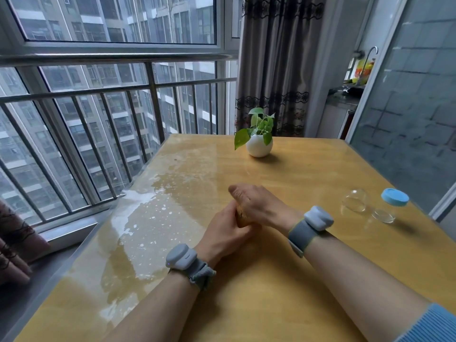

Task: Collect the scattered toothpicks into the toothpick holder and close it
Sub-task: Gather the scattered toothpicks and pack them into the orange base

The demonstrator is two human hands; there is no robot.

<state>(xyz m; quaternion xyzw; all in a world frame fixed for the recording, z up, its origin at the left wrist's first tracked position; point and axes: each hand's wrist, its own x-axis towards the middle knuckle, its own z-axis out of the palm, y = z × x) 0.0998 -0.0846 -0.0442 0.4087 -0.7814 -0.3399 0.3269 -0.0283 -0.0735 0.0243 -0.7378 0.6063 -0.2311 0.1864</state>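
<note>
Tan toothpicks (240,217) in hand: squaring them up into one bundle at the middle of the table (271,280). Curling the left hand (228,234) round the bundle from 7 o'clock and clasping it with the right hand (256,206) from 1 o'clock, fingers of both closing tight on the sticks, with only a sliver of wood showing between them.

Judging the collecting as nearly done: finding no loose sticks lying on the tabletop, though glare at 9 o'clock could be hiding a few.

Leaving the holder (387,209) untouched for now, standing well apart at 3 o'clock of the hands, clear with a blue cap (394,196) on top; not telling whether that cap is sealing it. Noting a clear dome (355,200) just beside it, possibly its cover.

Remaining, by this reckoning: carrying the bundle over, dropping it in, closing up.
</note>
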